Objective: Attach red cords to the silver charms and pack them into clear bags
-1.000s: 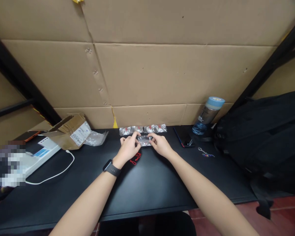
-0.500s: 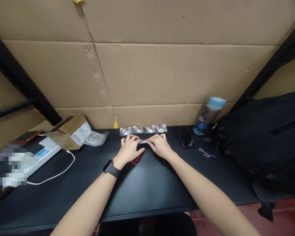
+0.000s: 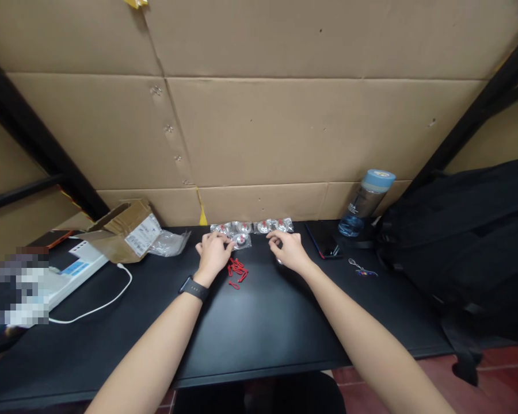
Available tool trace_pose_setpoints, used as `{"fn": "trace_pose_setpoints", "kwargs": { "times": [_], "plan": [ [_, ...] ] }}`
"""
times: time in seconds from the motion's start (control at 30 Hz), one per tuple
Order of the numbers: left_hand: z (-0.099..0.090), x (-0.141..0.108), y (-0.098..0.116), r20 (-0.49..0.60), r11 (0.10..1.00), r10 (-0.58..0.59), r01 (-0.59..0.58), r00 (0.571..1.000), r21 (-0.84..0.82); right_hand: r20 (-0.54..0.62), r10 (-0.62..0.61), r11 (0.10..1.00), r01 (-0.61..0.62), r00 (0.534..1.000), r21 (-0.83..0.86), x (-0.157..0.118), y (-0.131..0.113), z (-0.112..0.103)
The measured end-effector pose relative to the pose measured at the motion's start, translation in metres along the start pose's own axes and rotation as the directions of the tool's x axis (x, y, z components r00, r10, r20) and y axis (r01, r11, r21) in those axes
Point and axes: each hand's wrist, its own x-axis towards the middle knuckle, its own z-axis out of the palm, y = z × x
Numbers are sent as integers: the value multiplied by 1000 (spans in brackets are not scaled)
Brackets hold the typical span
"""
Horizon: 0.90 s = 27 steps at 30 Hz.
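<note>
The person appears to be positioning a clear packet [image 3: 242,241] at mid-frame, just below the packet row [image 3: 264,226]. The left hand [image 3: 213,256] meets its left end, fingers bent and close together; whether they pinch it cannot be told. The right hand [image 3: 292,253] curls narrowly to the right; its grip is unclear. Any further adjustment calls for light fingertip contact. The film looks glossy and crinkled, with a red mark inside.

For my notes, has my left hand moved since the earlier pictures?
Yes, your left hand has moved left, closer to the yellow strip on the cardboard.
</note>
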Motion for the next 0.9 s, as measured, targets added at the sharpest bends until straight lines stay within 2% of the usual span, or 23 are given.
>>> {"fn": "trace_pose_setpoints", "kwargs": {
  "times": [0.13, 0.27, 0.3, 0.37, 0.4, 0.47, 0.53, 0.6, 0.73, 0.9],
  "plan": [
    [-3, 4, -4, -61, 989, 90, -82, 994, 120, 81, -26, 993, 35, 996, -109, -2, 7, -20],
    [-10, 6, 1, -139, 981, 93, -67, 986, 182, 284, -63, 979, 114, 957, -168, -6, 18, -38],
    [-14, 6, 2, -126, 981, 118, -96, 985, 168, 337, -61, 979, 122, 940, -163, -6, 21, -40],
    [-21, 6, 2, -9, 969, 231, -230, 973, 87, 403, -53, 983, 120, 914, -141, -6, 27, -43],
    [-25, 5, 2, 84, 948, 314, -317, 946, 21, 416, -50, 985, 114, 908, -129, -6, 28, -43],
    [-31, 2, 3, 255, 888, 460, -448, 850, -110, 417, -48, 988, 104, 907, -112, -5, 30, -43],
    [-33, -1, 5, 350, 848, 528, -499, 773, -178, 413, -54, 989, 107, 909, -106, -5, 29, -43],
    [-33, -5, 8, 392, 837, 545, -510, 741, -198, 410, -58, 988, 110, 910, -104, -5, 27, -43],
    [-27, -9, 12, 404, 839, 541, -505, 738, -201, 401, -50, 994, 86, 915, -71, -6, 25, -45],
    [-24, -11, 21, 294, 859, 507, -450, 810, -244, 309, -89, 996, 85, 947, 24, -5, 20, -47]
  ]
}}
